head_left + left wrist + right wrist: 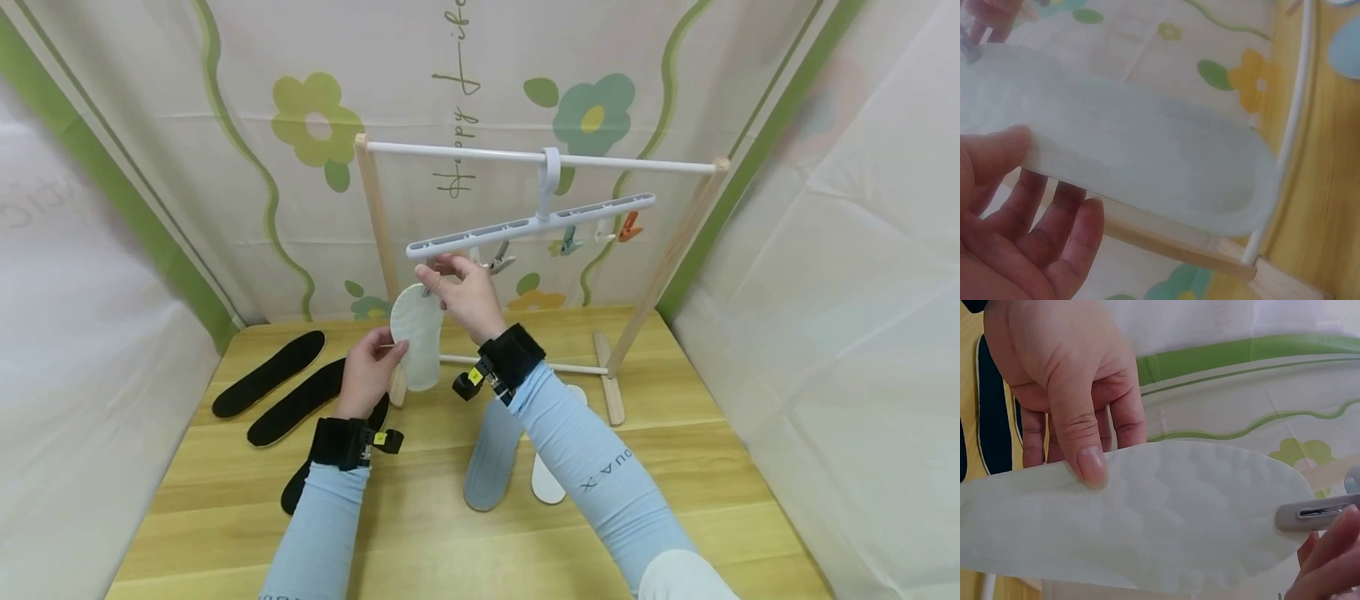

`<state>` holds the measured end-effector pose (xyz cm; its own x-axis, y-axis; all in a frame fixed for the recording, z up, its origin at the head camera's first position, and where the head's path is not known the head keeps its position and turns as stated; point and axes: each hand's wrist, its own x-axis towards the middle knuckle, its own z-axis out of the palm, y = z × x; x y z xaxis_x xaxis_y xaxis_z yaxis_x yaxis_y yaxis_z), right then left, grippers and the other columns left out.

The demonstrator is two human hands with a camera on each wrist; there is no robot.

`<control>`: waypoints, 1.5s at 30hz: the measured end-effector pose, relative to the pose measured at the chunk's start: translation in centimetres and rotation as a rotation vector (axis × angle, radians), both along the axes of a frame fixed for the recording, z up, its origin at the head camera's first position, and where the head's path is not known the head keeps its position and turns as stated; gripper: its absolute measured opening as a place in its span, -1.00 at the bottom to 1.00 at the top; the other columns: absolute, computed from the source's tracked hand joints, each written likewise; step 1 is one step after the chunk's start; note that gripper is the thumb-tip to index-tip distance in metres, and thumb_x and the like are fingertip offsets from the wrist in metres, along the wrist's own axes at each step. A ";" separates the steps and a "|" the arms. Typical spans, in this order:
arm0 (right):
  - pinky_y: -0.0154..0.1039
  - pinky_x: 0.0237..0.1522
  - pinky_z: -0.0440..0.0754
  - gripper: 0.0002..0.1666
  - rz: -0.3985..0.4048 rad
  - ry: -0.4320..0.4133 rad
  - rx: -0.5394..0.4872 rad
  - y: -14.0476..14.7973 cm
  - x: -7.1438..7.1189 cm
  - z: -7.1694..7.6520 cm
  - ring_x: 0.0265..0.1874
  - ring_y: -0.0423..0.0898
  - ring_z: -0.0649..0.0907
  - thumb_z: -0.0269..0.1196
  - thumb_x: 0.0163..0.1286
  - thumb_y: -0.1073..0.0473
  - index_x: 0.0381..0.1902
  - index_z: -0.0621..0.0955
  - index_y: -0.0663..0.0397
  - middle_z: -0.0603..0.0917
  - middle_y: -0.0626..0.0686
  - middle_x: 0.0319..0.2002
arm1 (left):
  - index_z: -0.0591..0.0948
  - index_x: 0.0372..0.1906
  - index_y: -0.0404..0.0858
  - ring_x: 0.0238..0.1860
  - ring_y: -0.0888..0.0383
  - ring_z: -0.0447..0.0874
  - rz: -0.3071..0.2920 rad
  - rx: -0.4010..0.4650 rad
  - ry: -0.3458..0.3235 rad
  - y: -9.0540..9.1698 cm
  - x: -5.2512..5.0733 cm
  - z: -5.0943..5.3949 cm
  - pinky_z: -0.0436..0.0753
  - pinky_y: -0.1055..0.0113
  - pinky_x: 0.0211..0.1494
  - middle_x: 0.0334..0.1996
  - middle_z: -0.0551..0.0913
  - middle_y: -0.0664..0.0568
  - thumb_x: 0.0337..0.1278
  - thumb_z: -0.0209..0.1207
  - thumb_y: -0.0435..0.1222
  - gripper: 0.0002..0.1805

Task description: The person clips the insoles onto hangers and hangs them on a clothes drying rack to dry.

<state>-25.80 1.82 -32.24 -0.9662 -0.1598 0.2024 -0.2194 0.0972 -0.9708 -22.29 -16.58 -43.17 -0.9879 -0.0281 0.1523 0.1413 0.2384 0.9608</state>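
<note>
A pale green-white insole (pixel 418 346) hangs upright below the left end of a white hanger (pixel 517 228). My left hand (pixel 367 373) pinches its long edge, thumb on the face and fingers behind. The insole's wide end sits in the jaws of a grey clip (pixel 1313 514). My right hand (pixel 472 298) holds this clip just under the hanger; in the right wrist view only some of its fingertips (pixel 1334 561) show. The left wrist view shows the insole's narrow end hanging free.
The hanger hooks over the top bar of a wood-and-white rack (pixel 480 153). More clips, among them an orange one (pixel 630 227), hang along it. Black insoles (pixel 270 375) lie at the table's left; a grey insole (pixel 491 458) and a white one (pixel 547 479) lie near the middle.
</note>
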 end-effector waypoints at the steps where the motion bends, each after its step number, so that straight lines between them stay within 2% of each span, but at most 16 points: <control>1: -0.27 -0.28 0.58 -0.40 0.002 0.000 0.006 0.0 0.1 0.0 -0.22 -0.09 0.57 0.35 0.30 -0.15 0.19 0.60 0.03 0.62 0.00 0.01 | 0.55 0.16 -0.34 0.02 -0.08 0.62 0.001 0.000 0.000 0.0 -0.1 0.0 0.58 0.08 0.15 0.03 0.61 -0.20 0.35 0.22 -0.19 -0.59; 12: -0.19 -0.17 0.66 -0.39 0.028 0.006 0.066 0.8 0.6 -0.3 -0.05 -0.02 0.61 0.35 0.31 -0.15 0.22 0.56 0.01 0.59 0.01 0.09 | 0.56 0.10 -0.29 0.05 -0.06 0.62 -0.013 -0.002 0.006 0.2 -0.6 -0.7 0.60 0.04 0.14 0.02 0.61 -0.14 0.35 0.22 -0.26 -0.69; 19: -0.12 -0.20 0.69 -0.44 0.043 0.055 0.109 1.5 1.0 -0.7 -0.13 -0.02 0.66 0.36 0.32 -0.10 0.20 0.58 -0.01 0.57 0.03 0.09 | 0.57 0.09 -0.29 0.05 -0.06 0.61 -0.034 -0.002 0.021 0.4 -0.6 -1.0 0.59 0.04 0.14 0.01 0.61 -0.14 0.34 0.23 -0.26 -0.69; 23: -0.19 -0.33 0.68 -0.37 0.048 0.057 0.139 2.0 1.3 -1.1 -0.26 0.00 0.69 0.36 0.33 -0.09 0.30 0.53 -0.04 0.56 0.05 0.17 | 0.56 0.11 -0.28 0.05 -0.06 0.60 -0.043 -0.005 0.027 0.6 -0.6 -1.2 0.58 0.04 0.15 0.02 0.61 -0.13 0.34 0.23 -0.26 -0.68; 28: -0.31 -0.61 0.50 -0.25 0.054 0.038 0.156 2.5 2.0 -1.3 -0.48 0.09 0.66 0.33 0.34 -0.16 0.42 0.42 -0.14 0.54 0.03 0.23 | 0.56 0.14 -0.29 0.08 -0.07 0.60 -0.052 -0.018 0.033 0.8 -0.6 -1.3 0.57 0.04 0.18 0.05 0.61 -0.15 0.36 0.21 -0.28 -0.67; 31: -0.32 -0.63 0.49 -0.23 0.063 0.031 0.149 2.8 2.4 -1.4 -0.47 0.17 0.65 0.32 0.34 -0.16 0.45 0.39 -0.15 0.53 0.01 0.25 | 0.55 0.15 -0.33 0.10 -0.10 0.58 -0.055 -0.021 0.044 1.0 -0.3 -1.0 0.54 0.00 0.19 0.06 0.61 -0.19 0.37 0.19 -0.33 -0.68; 33: -0.30 -0.62 0.52 -0.23 0.065 0.028 0.150 3.0 2.6 -1.4 -0.47 0.17 0.66 0.32 0.35 -0.16 0.45 0.38 -0.15 0.51 -0.01 0.28 | 0.54 0.16 -0.36 0.10 -0.12 0.57 -0.061 -0.027 0.053 1.3 0.3 -0.1 0.54 -0.01 0.20 0.06 0.60 -0.23 0.37 0.18 -0.37 -0.68; 38: -0.25 -0.59 0.55 -0.22 0.064 0.033 0.166 3.5 3.1 -1.4 -0.52 0.03 0.66 0.30 0.36 -0.16 0.46 0.37 -0.13 0.49 -0.03 0.31 | 0.53 0.15 -0.41 0.09 -0.13 0.57 -0.067 -0.041 0.059 1.8 1.8 1.9 0.56 0.05 0.17 0.05 0.59 -0.29 0.38 0.16 -0.40 -0.69; 40: -0.26 -0.59 0.55 -0.22 0.061 0.034 0.175 3.7 3.3 -1.4 -0.53 0.00 0.66 0.29 0.37 -0.16 0.47 0.36 -0.10 0.49 -0.02 0.32 | 0.53 0.16 -0.42 0.10 -0.13 0.58 -0.061 -0.039 0.048 1.9 2.0 2.3 0.55 0.06 0.18 0.06 0.59 -0.29 0.39 0.15 -0.39 -0.68; 42: -0.26 -0.59 0.55 -0.22 0.055 0.034 0.187 3.8 3.4 -1.4 -0.52 -0.01 0.67 0.28 0.39 -0.15 0.47 0.35 -0.09 0.49 -0.02 0.32 | 0.52 0.17 -0.42 0.10 -0.13 0.57 -0.055 -0.029 0.030 1.9 2.2 2.4 0.54 0.05 0.19 0.08 0.58 -0.28 0.41 0.14 -0.37 -0.67; 45: -0.27 -0.60 0.53 -0.21 0.050 0.032 0.200 4.0 3.6 -1.4 -0.52 0.00 0.67 0.27 0.40 -0.16 0.48 0.33 -0.09 0.49 -0.02 0.32 | 0.54 0.18 -0.33 0.10 -0.06 0.58 -0.041 -0.012 0.013 1.5 1.5 1.2 0.55 0.10 0.19 0.08 0.59 -0.19 0.41 0.16 -0.26 -0.65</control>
